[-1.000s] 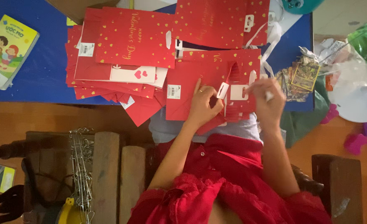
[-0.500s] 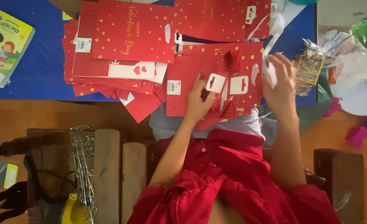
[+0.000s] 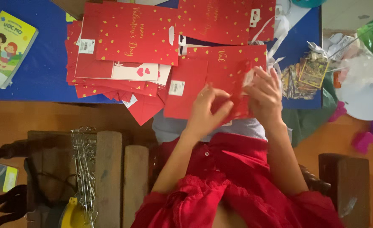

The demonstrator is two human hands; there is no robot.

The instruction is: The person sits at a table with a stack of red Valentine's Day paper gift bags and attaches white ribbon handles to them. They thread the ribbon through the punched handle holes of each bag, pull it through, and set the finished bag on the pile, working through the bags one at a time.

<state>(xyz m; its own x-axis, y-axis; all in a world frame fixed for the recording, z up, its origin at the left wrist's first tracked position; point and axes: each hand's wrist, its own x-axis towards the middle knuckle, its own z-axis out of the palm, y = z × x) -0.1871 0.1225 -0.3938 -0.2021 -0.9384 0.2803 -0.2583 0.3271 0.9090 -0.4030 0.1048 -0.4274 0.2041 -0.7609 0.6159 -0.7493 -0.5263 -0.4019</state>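
Left hand (image 3: 205, 107) curled, fingers pinching near edge of red gift bag (image 3: 226, 80). Right hand (image 3: 264, 93) half spread, fingertips gripping bag's right side above blue desk (image 3: 39, 76).

My left hand (image 3: 206, 107) and right hand (image 3: 266, 93) pinch a matt red paper bag (image 3: 220, 71) flecked with shiny gold foil, above a smooth blue surface (image 3: 47, 71), beside a glossy paper booklet (image 3: 8, 47) and crinkled clear plastic (image 3: 363, 84).

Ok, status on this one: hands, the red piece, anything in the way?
Left hand and right hand both gripping red paper bag. Pile of red bags alongside. Nothing blocking.
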